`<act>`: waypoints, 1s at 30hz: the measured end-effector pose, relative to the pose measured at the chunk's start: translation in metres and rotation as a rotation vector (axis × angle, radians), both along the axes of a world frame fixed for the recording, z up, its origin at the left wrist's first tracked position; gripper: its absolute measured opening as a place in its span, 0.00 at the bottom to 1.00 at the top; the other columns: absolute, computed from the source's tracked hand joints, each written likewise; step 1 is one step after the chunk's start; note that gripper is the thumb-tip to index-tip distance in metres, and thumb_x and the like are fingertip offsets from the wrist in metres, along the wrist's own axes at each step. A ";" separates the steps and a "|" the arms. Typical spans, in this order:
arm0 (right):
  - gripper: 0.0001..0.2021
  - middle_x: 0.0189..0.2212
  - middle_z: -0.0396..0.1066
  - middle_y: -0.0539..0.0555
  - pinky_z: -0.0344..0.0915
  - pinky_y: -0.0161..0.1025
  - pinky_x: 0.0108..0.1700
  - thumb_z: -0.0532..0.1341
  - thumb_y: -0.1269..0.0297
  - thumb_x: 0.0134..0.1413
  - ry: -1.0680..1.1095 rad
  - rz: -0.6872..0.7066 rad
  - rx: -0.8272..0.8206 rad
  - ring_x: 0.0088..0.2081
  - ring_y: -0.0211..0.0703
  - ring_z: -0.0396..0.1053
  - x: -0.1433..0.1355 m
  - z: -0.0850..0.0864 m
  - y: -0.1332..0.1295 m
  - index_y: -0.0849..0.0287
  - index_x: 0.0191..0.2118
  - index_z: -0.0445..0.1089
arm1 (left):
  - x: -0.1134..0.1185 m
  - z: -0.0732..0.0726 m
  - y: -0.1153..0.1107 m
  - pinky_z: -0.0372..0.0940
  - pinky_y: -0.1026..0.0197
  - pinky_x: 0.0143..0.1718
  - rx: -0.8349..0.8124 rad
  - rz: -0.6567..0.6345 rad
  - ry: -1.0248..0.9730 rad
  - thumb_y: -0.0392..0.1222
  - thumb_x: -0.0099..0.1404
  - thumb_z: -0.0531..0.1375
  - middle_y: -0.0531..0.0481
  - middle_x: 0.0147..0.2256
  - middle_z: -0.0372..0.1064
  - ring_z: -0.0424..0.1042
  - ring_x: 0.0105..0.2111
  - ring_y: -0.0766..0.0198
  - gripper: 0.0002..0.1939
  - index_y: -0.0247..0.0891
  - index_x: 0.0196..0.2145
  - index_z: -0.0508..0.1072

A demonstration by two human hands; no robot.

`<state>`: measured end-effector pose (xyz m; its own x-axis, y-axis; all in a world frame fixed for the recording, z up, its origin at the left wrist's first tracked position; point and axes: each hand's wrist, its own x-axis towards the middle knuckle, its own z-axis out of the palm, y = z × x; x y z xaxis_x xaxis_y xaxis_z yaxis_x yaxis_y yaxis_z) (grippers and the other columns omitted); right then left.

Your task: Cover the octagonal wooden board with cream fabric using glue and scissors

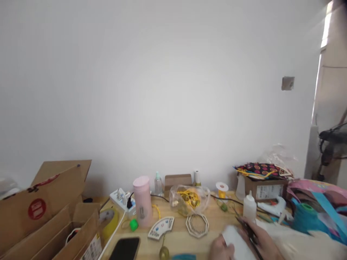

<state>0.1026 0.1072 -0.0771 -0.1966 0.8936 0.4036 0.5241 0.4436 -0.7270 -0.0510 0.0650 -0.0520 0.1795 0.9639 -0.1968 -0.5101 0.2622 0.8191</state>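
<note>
At the bottom right of the head view, my left hand (pixel 221 250) is closed on the edge of a white sheet-like piece (pixel 236 243), paper or cloth. My right hand (pixel 264 238) grips a dark, slender pointed tool (pixel 249 232) that resembles scissors or tweezers; motion blurs it. Its tip points up and left, above the white piece. Behind the right hand stands a white squeeze bottle (pixel 249 208). Left of my hands lies an octagonal frame (pixel 197 225), with a fan-shaped printed piece (pixel 161 228) farther left. The lower parts of both hands are cut off.
On the left are an open cardboard box (pixel 40 216), a power strip (pixel 120 199), a pink tumbler (pixel 142 202) and a phone (pixel 125 249). A plastic bag with yellow cord (pixel 189 198) sits near the wall. On the right are a glue gun (pixel 275 207) and teal thread cone (pixel 305 216).
</note>
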 end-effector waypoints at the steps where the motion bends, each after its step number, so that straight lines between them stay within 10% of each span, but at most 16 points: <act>1: 0.14 0.37 0.73 0.57 0.63 0.37 0.42 0.55 0.61 0.47 0.013 0.001 0.014 0.39 0.48 0.69 -0.001 0.004 -0.004 0.59 0.40 0.69 | 0.003 -0.004 -0.004 0.64 0.52 0.37 -0.013 -0.011 -0.038 0.43 0.60 0.53 0.46 0.43 0.63 0.66 0.39 0.60 0.15 0.36 0.44 0.64; 9: 0.15 0.27 0.70 0.53 0.63 0.38 0.34 0.53 0.58 0.50 0.121 -0.075 0.076 0.29 0.44 0.66 -0.002 0.011 -0.012 0.60 0.41 0.65 | 0.011 -0.017 -0.013 0.60 0.54 0.42 -0.054 -0.073 -0.287 0.34 0.48 0.60 0.42 0.32 0.73 0.68 0.41 0.53 0.10 0.32 0.32 0.70; 20: 0.10 0.22 0.66 0.49 0.62 0.36 0.27 0.57 0.63 0.45 0.329 -0.059 0.089 0.24 0.40 0.63 -0.001 0.018 -0.008 0.59 0.36 0.65 | 0.007 -0.037 0.007 0.58 0.53 0.46 -0.107 -0.137 -0.347 0.36 0.50 0.60 0.42 0.32 0.74 0.67 0.43 0.53 0.16 0.34 0.39 0.71; 30: 0.11 0.23 0.63 0.48 0.61 0.35 0.26 0.60 0.61 0.43 0.523 -0.099 0.050 0.25 0.38 0.62 0.007 0.022 -0.012 0.59 0.36 0.64 | 0.022 -0.006 -0.015 0.58 0.55 0.47 -0.132 -0.122 -0.357 0.30 0.59 0.52 0.43 0.39 0.72 0.67 0.44 0.57 0.22 0.36 0.51 0.60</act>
